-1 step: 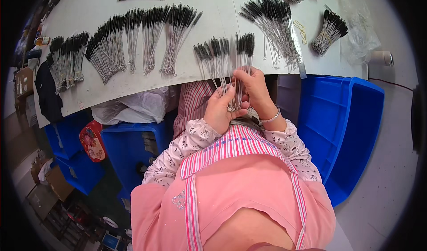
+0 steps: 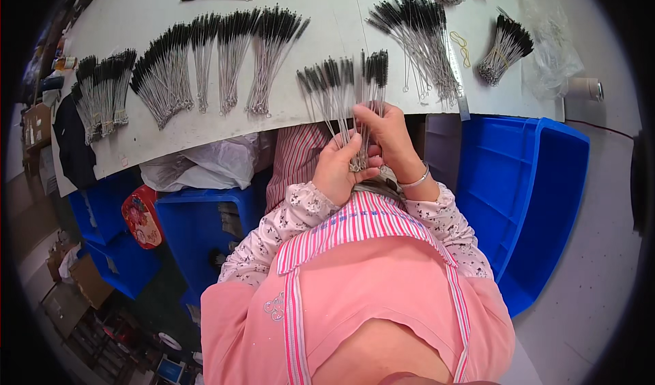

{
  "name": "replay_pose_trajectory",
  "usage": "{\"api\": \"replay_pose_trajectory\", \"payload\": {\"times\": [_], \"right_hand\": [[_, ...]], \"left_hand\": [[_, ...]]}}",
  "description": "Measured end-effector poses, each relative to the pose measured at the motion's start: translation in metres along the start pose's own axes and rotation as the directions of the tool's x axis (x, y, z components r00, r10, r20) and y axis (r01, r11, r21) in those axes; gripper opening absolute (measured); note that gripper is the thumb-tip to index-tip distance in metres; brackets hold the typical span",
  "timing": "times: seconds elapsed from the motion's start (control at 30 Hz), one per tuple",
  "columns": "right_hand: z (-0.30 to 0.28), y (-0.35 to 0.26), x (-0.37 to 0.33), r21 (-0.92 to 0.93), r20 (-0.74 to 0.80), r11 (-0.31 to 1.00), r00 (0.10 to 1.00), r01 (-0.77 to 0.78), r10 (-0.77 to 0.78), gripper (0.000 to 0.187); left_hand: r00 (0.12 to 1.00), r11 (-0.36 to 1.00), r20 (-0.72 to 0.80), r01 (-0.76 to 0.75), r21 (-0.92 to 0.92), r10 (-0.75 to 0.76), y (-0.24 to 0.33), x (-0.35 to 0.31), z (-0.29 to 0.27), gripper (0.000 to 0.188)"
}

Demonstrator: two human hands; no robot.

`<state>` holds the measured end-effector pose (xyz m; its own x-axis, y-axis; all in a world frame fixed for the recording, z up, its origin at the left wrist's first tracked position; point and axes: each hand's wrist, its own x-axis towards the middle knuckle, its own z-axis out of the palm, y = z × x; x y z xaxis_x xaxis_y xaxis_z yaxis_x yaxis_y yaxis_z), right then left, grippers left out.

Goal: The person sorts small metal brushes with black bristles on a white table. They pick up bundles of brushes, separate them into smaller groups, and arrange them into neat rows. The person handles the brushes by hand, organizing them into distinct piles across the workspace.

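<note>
Just off the table's near edge, my two hands hold a fanned bunch of thin wire brushes (image 2: 332, 78) with black bristle tips up and looped wire ends down. My left hand (image 2: 337, 165) is closed round the lower wires of the left part, its thumb across them. Several brushes (image 2: 374, 71) stand a little apart on the right, their wires between the fingers and thumb of my right hand (image 2: 390, 136). The looped ends show between my palms. On the table, the nearest bundles are one of loose brushes (image 2: 273, 57) to the left and a larger one (image 2: 416, 40) to the right.
More brush bundles (image 2: 164, 71) line the left of the white table (image 2: 321, 17). At right lie a metal ruler (image 2: 464, 105), yellow rubber bands (image 2: 461, 49), a banded bundle (image 2: 505, 49) and a clear plastic bag (image 2: 551, 37). Blue bins (image 2: 525, 201) stand on both sides below.
My right thumb and fingertips have shifted slightly left along the wires, and the right-hand brushes have moved slightly left with them. My left hand stays nearly still.
</note>
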<state>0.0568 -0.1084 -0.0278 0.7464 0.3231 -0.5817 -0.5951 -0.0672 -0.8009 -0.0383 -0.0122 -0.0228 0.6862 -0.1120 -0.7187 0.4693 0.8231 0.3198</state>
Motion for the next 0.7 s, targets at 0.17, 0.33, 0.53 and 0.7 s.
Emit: {"api": "replay_pose_trajectory", "payload": {"times": [0.17, 0.33, 0.53, 0.7], "right_hand": [[-0.0009, -0.0019, -0.0004, 0.026, 0.058, 0.998, 0.997, -0.059, 0.057, 0.02], [-0.0007, 0.0017, 0.0, 0.189, 0.035, 0.978, 0.996, -0.092, 0.087, 0.02], [0.0007, -0.0046, -0.0008, -0.055, 0.068, 0.995, 0.994, -0.079, 0.083, 0.017], [0.0024, -0.0011, -0.0004, 0.082, 0.041, 0.992, 0.995, -0.095, 0.092, 0.017]], "left_hand": [[0.999, 1.0, 0.047, 0.009, 0.012, -0.01, -0.0003, 0.0009, -0.0021, 0.024], [0.999, 0.998, 0.012, -0.045, -0.036, 0.045, 0.0023, -0.0056, 0.0036, 0.032], [0.999, 1.0, 0.032, -0.002, -0.004, 0.002, 0.0009, -0.0007, -0.0028, 0.033], [0.998, 1.0, 0.056, 0.009, 0.001, -0.009, 0.0005, 0.0001, -0.0032, 0.04]]}}
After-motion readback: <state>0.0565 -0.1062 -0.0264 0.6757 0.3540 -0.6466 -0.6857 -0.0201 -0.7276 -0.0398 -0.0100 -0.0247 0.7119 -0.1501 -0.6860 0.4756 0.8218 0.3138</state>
